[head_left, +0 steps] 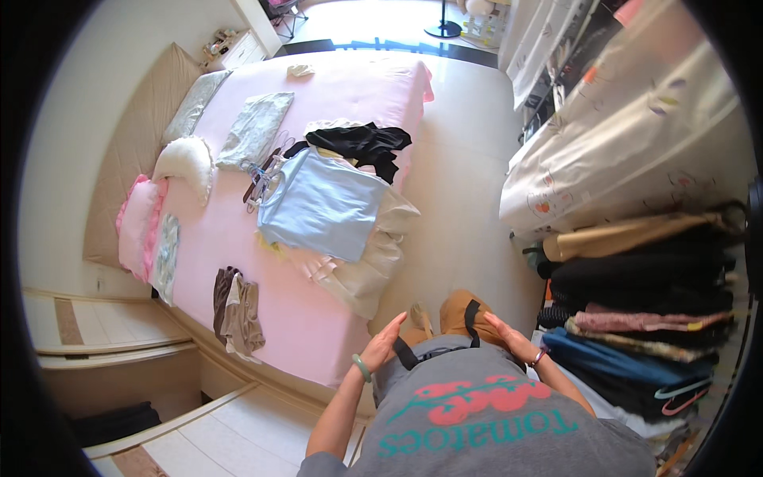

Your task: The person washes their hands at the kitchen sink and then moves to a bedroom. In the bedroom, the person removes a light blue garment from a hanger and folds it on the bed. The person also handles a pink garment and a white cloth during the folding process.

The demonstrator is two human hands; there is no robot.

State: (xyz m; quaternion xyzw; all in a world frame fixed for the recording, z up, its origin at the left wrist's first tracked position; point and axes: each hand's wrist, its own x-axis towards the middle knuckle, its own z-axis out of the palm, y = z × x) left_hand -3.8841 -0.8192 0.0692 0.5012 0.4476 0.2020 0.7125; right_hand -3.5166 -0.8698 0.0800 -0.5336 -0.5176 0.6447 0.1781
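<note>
My left hand [385, 340] is held flat with straight fingers, empty, beside the near right corner of the pink-sheeted bed [310, 334]. A green bangle [362, 368] circles that wrist. My right hand [513, 339] is also flat and empty, next to my brown trouser leg [461, 314] with its black strap. The palms face each other, well apart. Ahead on the bed's right side lies a pile of clothes: a light blue sleeveless top [326, 205] uppermost, black garments [362, 145] behind it, a cream garment [369, 274] draping over the edge. Several hangers [266, 179] lie at its left.
Folded brown and beige garments [242, 310] lie on the bed's near part; pillows [185, 163] line the headboard. At the right, clothes [636, 278] hang in a packed row beside a white patterned curtain [604, 151]. An open cabinet drawer [119, 385] is at lower left.
</note>
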